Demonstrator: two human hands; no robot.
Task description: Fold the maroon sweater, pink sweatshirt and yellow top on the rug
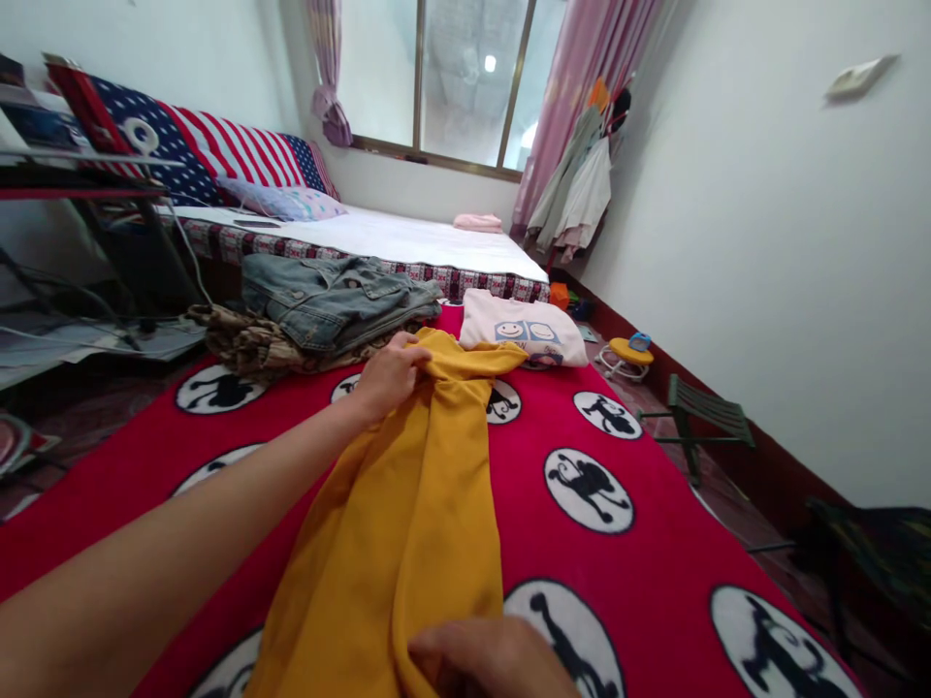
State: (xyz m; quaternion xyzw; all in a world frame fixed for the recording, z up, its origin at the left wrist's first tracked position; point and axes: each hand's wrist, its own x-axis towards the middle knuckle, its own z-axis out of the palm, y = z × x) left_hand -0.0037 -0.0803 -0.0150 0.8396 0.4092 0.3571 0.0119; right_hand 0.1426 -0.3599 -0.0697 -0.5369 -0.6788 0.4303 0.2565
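A mustard-yellow garment (407, 514) lies lengthwise on a red blanket (626, 446) printed with white circles and black figures. My left hand (389, 373) reaches far forward and its fingers are closed on the garment's far end. At the bottom edge, my right hand (487, 659) rests curled on the garment's near end, gripping the cloth there.
Beyond the garment lie a folded denim jacket (331, 301) on a camouflage piece (247, 344) and a folded white shirt with smiley faces (524, 330). A second bed (407, 237) stands under the window. A green folding stool (702, 412) stands on the floor at the right.
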